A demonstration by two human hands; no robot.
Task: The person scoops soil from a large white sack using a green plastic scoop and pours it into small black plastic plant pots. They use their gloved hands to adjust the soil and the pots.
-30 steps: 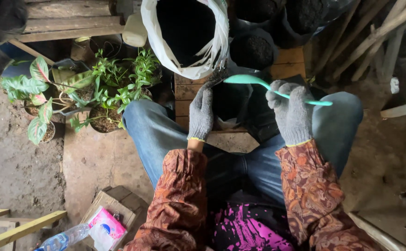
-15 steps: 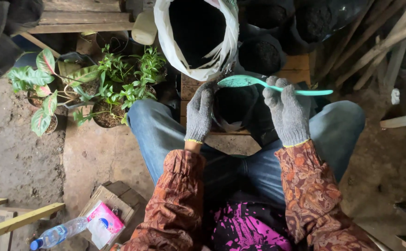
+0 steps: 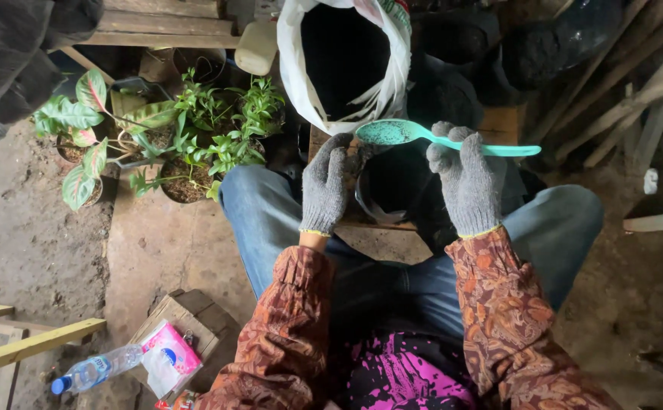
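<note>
Dirt floor [image 3: 35, 250], potted plants [image 3: 187, 137] at upper left, white sack [image 3: 346, 68] gaping at top centre. Sitting in jeans, gloved right hand [image 3: 468, 182] wrapping its grip around a teal scoop [image 3: 422, 135] at upper centre. Left hand [image 3: 325, 186] curling fingers onto a black pot's [image 3: 392, 186] rim between the knees.

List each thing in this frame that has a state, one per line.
white sack: open, dark inside
teal scoop: held level in right hand
black pot: upright, steadied by left hand
plastic bottle: lying on its side, capped
potted plants: upright
</note>
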